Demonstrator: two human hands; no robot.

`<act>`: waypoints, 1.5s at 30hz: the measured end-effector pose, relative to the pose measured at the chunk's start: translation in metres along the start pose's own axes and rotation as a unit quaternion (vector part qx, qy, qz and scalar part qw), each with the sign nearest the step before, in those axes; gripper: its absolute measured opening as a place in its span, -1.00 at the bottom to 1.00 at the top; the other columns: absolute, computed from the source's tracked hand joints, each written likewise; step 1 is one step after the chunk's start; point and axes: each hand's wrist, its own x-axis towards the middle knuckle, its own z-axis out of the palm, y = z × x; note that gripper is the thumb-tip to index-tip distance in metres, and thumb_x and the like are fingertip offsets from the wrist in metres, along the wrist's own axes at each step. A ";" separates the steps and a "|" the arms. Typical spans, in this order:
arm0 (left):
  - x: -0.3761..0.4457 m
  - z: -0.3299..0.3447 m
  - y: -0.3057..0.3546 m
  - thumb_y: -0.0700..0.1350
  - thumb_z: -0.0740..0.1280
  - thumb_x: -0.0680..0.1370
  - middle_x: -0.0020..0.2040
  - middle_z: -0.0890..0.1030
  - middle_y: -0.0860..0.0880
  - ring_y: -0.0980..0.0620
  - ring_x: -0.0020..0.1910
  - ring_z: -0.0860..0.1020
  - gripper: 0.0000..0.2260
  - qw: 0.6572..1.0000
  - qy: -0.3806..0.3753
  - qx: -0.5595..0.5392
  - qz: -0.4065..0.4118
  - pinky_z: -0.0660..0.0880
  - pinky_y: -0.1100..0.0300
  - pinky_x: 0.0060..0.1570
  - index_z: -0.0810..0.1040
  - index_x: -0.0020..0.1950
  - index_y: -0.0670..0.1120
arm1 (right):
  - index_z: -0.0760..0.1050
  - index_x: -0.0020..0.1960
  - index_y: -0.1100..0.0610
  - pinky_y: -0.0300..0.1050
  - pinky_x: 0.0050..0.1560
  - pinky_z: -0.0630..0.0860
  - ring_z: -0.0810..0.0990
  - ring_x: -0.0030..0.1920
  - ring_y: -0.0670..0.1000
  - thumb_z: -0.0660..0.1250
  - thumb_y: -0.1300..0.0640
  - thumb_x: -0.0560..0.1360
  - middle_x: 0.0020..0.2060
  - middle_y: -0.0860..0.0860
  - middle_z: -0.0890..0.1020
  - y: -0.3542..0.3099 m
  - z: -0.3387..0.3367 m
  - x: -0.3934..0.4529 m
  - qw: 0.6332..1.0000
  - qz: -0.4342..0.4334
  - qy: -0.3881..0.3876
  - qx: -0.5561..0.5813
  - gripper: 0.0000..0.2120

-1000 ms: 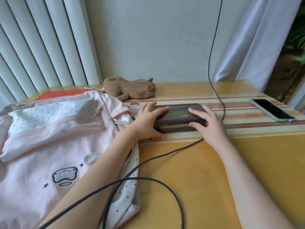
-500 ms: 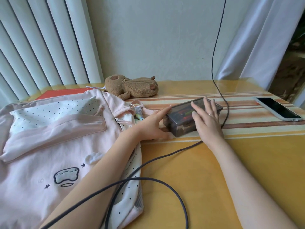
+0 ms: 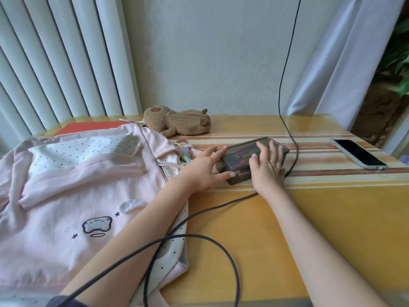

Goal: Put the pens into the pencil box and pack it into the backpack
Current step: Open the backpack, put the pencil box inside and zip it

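At the bottom of the frame a dark cable (image 3: 199,238) loops over the yellow tabletop (image 3: 332,218) and crosses the left forearm. The pink backpack (image 3: 66,196) lies flat across the lower left, its upper corner reaching toward the centre of the frame. Just right of that corner, at centre frame, sits the pencil box (image 3: 240,156), a smoky see-through case with its lid down and coloured pens (image 3: 242,155) showing through it. The left hand (image 3: 204,169) cups the box's left end, fingers spread along the far edge and thumb on the near side. The right hand (image 3: 266,166) lies palm-down on the lid with fingers splayed flat, pressing rather than gripping; a ring shows on 1 finger. At the right edge a phone (image 3: 358,156) lies face up with a dark screen, well apart from the box. Farther back, at upper centre, a brown plush toy (image 3: 177,124) rests against the wall, touching the backpack's far edge.
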 end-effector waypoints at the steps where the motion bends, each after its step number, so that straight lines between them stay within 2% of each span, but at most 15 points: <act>1: -0.003 -0.001 0.002 0.21 0.29 0.50 0.57 0.10 -0.06 -0.09 0.53 0.11 -0.32 0.999 0.002 0.036 0.003 0.17 0.02 0.43 0.09 0.54 0.12 | 0.14 0.49 -0.08 0.20 0.48 -0.04 -0.23 0.54 -0.02 -0.02 -0.01 0.61 0.56 -0.05 -0.08 -0.003 0.001 -0.002 1.000 0.015 0.002 0.007 -0.55; 4: -0.018 -0.005 0.007 0.12 0.18 0.58 0.56 0.11 -0.08 -0.14 0.49 0.21 -0.48 0.994 -0.003 0.108 0.017 0.29 -0.09 0.38 0.11 0.52 0.20 | 0.20 0.48 -0.07 0.17 0.49 -0.07 -0.20 0.55 0.03 -0.04 -0.03 0.63 0.57 0.00 -0.07 -0.009 0.000 -0.008 0.999 0.031 0.008 0.009 -0.57; 7: -0.043 -0.016 0.007 0.05 0.11 0.62 0.56 0.15 -0.05 -0.14 0.53 0.11 -0.56 0.988 0.001 0.153 0.012 0.13 -0.12 0.46 0.16 0.51 0.20 | 0.22 0.48 -0.06 0.23 0.48 -0.15 -0.15 0.55 0.06 -0.09 -0.02 0.64 0.56 0.03 0.01 -0.015 -0.004 -0.014 0.998 0.034 0.006 -0.054 -0.57; 10: -0.078 -0.037 -0.006 0.02 0.13 0.60 0.54 0.20 -0.01 -0.11 0.53 0.09 -0.56 0.981 0.031 0.181 -0.062 0.07 -0.09 0.45 0.21 0.49 0.15 | 0.42 0.36 0.04 0.25 0.45 -0.21 0.04 0.54 0.07 0.05 0.07 0.63 0.49 0.04 0.28 -0.037 0.004 -0.033 0.991 -0.082 0.078 -0.076 -0.65; 15: -0.135 -0.066 -0.029 0.10 0.16 0.57 0.46 0.36 -0.01 -0.04 0.42 0.32 -0.57 0.974 0.047 0.156 -0.159 0.21 0.07 0.37 0.32 0.41 -0.01 | 0.52 0.24 0.05 0.05 0.32 0.31 0.49 0.28 0.05 0.13 0.06 0.54 0.24 -0.02 0.58 -0.092 0.047 -0.080 0.948 -0.318 -0.003 -0.002 -0.66; 18: -0.160 -0.066 -0.022 0.30 0.17 0.50 0.49 0.29 0.03 0.01 0.48 0.22 -0.39 0.971 0.035 0.157 -0.176 0.10 0.07 0.43 0.25 0.47 0.04 | 0.51 0.23 0.03 0.02 0.05 0.46 0.53 0.15 0.14 0.21 0.12 0.54 0.09 0.05 0.65 -0.107 0.061 -0.075 0.953 -0.296 -0.054 0.032 -0.71; 21: -0.171 -0.062 -0.010 0.42 0.22 0.39 0.42 0.33 0.06 0.03 0.42 0.24 -0.30 0.973 0.031 0.136 -0.186 0.16 0.05 0.37 0.33 0.41 0.06 | 0.54 0.20 -0.01 0.02 0.12 0.41 0.45 0.23 0.16 0.26 0.05 0.54 0.12 0.03 0.62 -0.113 0.066 -0.061 0.956 -0.283 -0.073 -0.005 -0.74; 25: -0.173 -0.070 0.002 0.10 0.31 0.46 0.12 0.57 -0.05 -0.04 0.10 0.48 -0.68 0.970 0.036 0.134 -0.200 0.41 0.11 0.03 0.56 0.08 -0.09 | 0.59 -0.06 0.04 -0.01 0.00 0.40 0.50 0.12 0.16 0.32 0.22 0.45 -0.03 0.02 0.60 -0.121 0.063 -0.064 0.951 -0.301 -0.047 0.047 -0.86; 28: -0.166 -0.102 0.008 -0.05 0.21 0.57 -0.12 0.63 -0.14 -0.09 -0.21 0.53 -0.73 0.955 0.107 0.174 -0.215 0.39 0.14 -0.27 0.59 -0.04 -0.22 | 0.56 -0.19 0.04 -0.02 -0.15 0.52 0.58 -0.14 0.06 0.24 0.34 0.38 -0.21 -0.01 0.63 -0.124 0.052 -0.076 0.924 -0.318 -0.133 0.166 -0.76; 32: -0.148 -0.154 0.003 -0.20 0.13 0.58 -0.05 0.62 -0.10 -0.09 -0.22 0.49 -0.79 0.888 0.244 0.309 -0.236 0.32 0.12 -0.30 0.56 0.04 -0.11 | 0.63 -0.11 0.11 -0.45 -0.35 0.39 0.57 -0.36 -0.24 0.26 0.35 0.36 -0.38 -0.25 0.61 -0.136 0.029 -0.092 0.879 -0.347 -0.142 0.293 -0.75; 36: -0.129 -0.173 0.008 -0.26 0.21 0.55 -0.09 0.57 -0.04 -0.05 -0.24 0.49 -0.84 0.859 0.262 0.397 -0.191 0.25 0.16 -0.37 0.51 0.05 -0.08 | 0.55 0.19 -0.05 -0.31 0.20 0.40 0.50 0.19 -0.25 0.24 0.26 0.41 0.12 -0.22 0.60 -0.171 0.034 -0.099 0.795 -0.461 -0.324 0.223 -0.59; 38: -0.124 -0.166 0.013 -0.24 0.33 0.49 -0.12 0.58 -0.01 0.00 -0.24 0.48 -0.85 0.850 0.265 0.434 -0.138 0.26 0.16 -0.39 0.50 0.03 -0.07 | 0.40 0.35 -0.03 -0.24 0.33 0.30 0.37 0.35 -0.14 0.26 0.21 0.44 0.32 -0.13 0.48 -0.189 0.047 -0.093 0.766 -0.540 -0.315 0.148 -0.51; 41: -0.132 -0.152 0.003 -0.23 0.48 0.29 -0.08 0.63 -0.02 -0.04 -0.12 0.58 -0.66 0.814 0.324 0.480 -0.041 0.48 0.12 -0.28 0.53 0.02 -0.05 | 0.40 0.35 0.09 0.01 0.24 0.41 0.45 0.27 0.13 0.25 0.02 0.44 0.21 0.09 0.55 -0.208 0.072 -0.068 0.808 -0.563 -0.169 0.034 -0.51; 43: -0.145 -0.143 -0.015 -0.20 0.33 0.33 0.10 0.62 -0.07 -0.09 0.11 0.50 -0.64 0.794 0.333 0.507 0.021 0.42 0.04 0.11 0.49 0.13 -0.06 | 0.19 0.50 -0.03 0.21 0.46 0.11 0.19 0.47 0.23 0.13 -0.23 0.40 0.43 0.08 0.36 -0.217 0.090 -0.044 0.829 -0.538 -0.131 -0.078 -0.31; 45: -0.162 -0.135 -0.039 -0.15 0.21 0.40 0.16 0.63 -0.07 -0.09 0.26 0.44 -0.66 0.789 0.304 0.533 0.045 0.20 -0.03 0.33 0.56 0.14 -0.07 | -0.16 0.53 -0.22 0.34 0.40 -0.32 -0.21 0.53 0.19 0.03 -0.36 0.39 0.54 -0.12 -0.10 -0.216 0.105 -0.018 0.855 -0.464 -0.172 -0.156 -0.22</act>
